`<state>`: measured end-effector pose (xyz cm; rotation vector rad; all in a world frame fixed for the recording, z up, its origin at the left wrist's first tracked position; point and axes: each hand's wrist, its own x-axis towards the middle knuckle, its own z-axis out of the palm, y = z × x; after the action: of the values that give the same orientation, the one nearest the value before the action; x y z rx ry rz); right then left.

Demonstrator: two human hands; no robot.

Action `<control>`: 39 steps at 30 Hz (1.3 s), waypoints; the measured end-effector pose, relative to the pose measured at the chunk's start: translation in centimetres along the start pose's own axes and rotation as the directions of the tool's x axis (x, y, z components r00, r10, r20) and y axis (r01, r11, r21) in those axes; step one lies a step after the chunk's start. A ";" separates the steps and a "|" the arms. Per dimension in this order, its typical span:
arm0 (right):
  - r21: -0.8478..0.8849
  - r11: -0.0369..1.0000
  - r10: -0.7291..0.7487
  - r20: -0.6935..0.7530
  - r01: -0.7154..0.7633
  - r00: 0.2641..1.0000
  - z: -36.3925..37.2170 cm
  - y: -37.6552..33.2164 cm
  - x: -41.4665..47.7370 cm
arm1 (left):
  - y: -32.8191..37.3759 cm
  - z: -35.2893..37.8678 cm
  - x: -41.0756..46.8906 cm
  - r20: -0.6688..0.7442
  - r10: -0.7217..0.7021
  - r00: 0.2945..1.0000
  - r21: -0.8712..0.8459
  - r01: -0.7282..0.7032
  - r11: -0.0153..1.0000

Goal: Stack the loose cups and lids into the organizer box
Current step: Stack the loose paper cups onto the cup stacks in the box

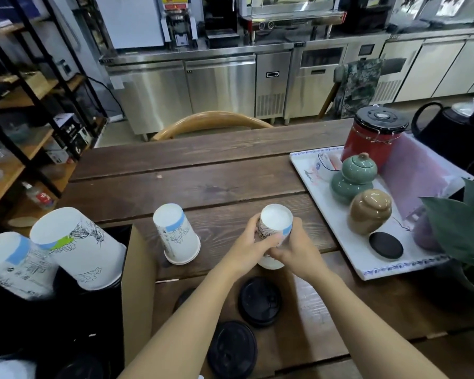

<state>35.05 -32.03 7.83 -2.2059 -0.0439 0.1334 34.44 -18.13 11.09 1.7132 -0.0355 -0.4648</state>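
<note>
Both hands grip one cup (274,222); three lids (260,300) loose.

Wooden table (203,170): cups (177,236), lids (259,300), tray (337,231)

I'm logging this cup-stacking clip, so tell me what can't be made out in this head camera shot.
- Upside-down white paper cup between both hands: left hand and right hand cover its print and lower wall.
- Brown cardboard organizer box: interior dark, bottom and left cut by frame edges; contents beneath the printed paper cup stacks unreadable.
- Flat black plastic lids: one partly behind the left forearm.
- Cup print: too small to read.
</note>
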 end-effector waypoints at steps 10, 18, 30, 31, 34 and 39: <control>0.166 0.919 -0.319 -0.224 0.358 0.921 -2.4 -9.5 1.2 | 6.2 -5.3 -4.2 -0.231 0.370 0.900 0.085 -0.360 0.929; 0.227 0.874 -0.423 -0.076 0.429 0.903 1.8 -15.8 3.1 | 6.5 -10.6 -7.6 -0.426 0.417 0.803 0.109 -0.412 0.905; 0.177 0.877 -0.455 0.011 0.447 0.890 4.7 -16.8 4.7 | 4.5 -12.2 -6.9 -0.475 0.297 0.828 -0.032 -0.353 0.935; 0.170 0.878 -0.455 0.001 0.448 0.890 4.5 -16.7 4.8 | 4.7 -12.2 -6.7 -0.470 0.300 0.830 -0.035 -0.357 0.934; 0.128 0.877 -0.463 -0.028 0.462 0.886 3.2 -16.8 5.2 | 5.4 -12.0 -5.8 -0.450 0.316 0.835 -0.066 -0.384 0.921; 0.119 0.890 -0.429 -0.112 0.440 0.897 0.8 -15.6 6.4 | 6.7 -10.9 -3.5 -0.367 0.346 0.864 -0.090 -0.403 0.911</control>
<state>41.61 -21.57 19.33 -2.0026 -0.4675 -0.2013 36.31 -8.27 19.79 1.5533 -0.0754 0.1257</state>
